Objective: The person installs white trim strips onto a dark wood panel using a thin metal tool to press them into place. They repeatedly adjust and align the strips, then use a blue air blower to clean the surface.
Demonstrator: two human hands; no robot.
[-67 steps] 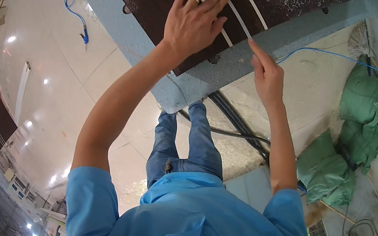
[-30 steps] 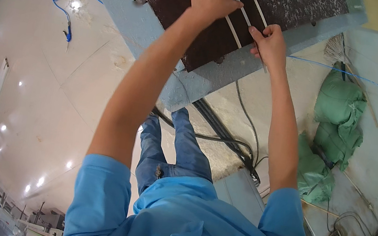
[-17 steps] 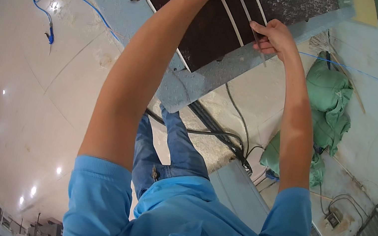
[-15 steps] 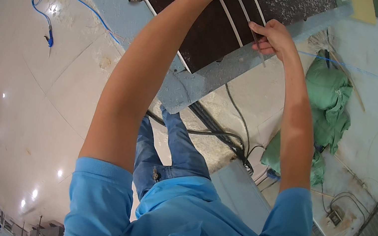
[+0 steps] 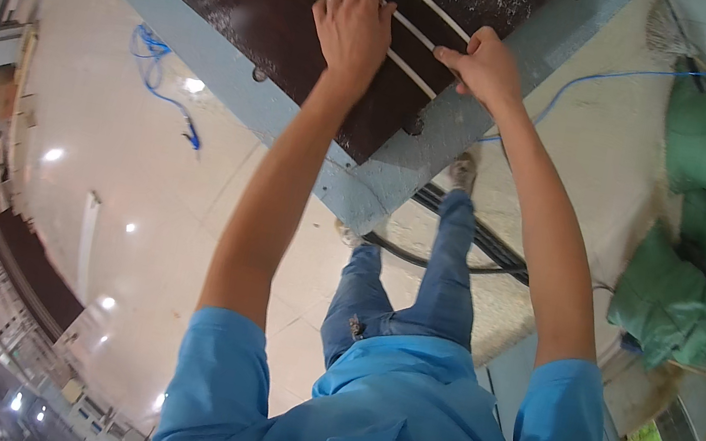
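Note:
Slim white strips [image 5: 412, 75] run side by side across a dark brown panel [image 5: 266, 16] dusted with white specks. My left hand [image 5: 352, 36] lies over the strips, back upward, its fingers curled down onto them; the fingertips are partly hidden. Nearer the panel's right edge, my right hand [image 5: 485, 69] pinches the end of the middle strip between thumb and fingers. Under the panel is a grey-blue tabletop [image 5: 368, 190], whose border shows past the panel's corner.
Black cables [image 5: 482, 239] pass under the table near my legs. Green sacks [image 5: 679, 297] are heaped on the right, with a thin blue hose [image 5: 605, 76] above them. A coiled blue hose [image 5: 153, 58] with a blue nozzle [image 5: 193, 134] lies on the floor at left.
The view has shifted and turned, with more of the left side showing. The strip by my right hand stuck out past the panel before; now its end lies at the panel, beside the other strips.

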